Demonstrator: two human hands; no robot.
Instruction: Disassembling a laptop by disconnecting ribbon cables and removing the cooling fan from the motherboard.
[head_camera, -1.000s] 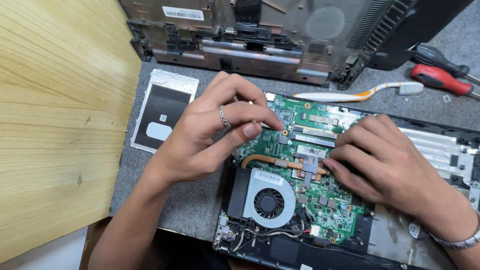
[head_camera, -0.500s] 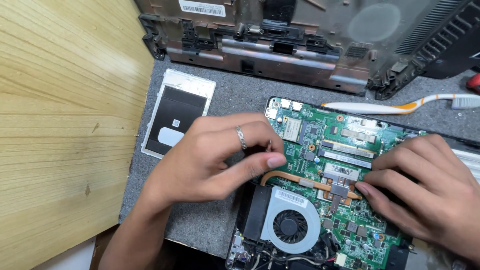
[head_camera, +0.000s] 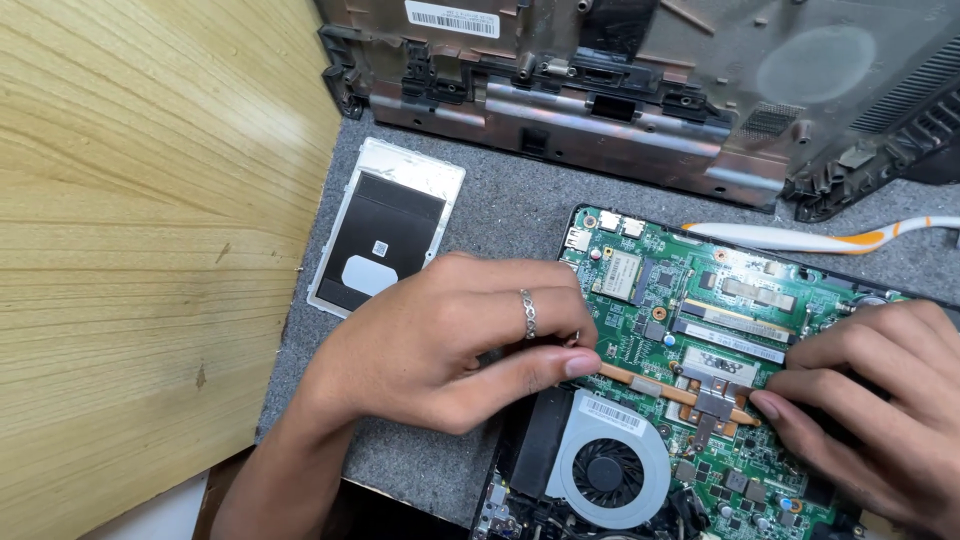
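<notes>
My left hand and right hand sit apart, fingertips pinching each end of the copper heat pipe so it stays level. The fan lies just below them.

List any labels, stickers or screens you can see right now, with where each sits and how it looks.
White barcode label: top edge, on the grey laptop casing; rectangular, black bars.
Small white barcode sticker: on the cooling fan housing, below the left hand's thumb.
Small white square sticker: on the black-and-silver panel.
No screens visible.

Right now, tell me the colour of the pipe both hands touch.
Copper-orange heat pipe, clearest in the head view.
</notes>
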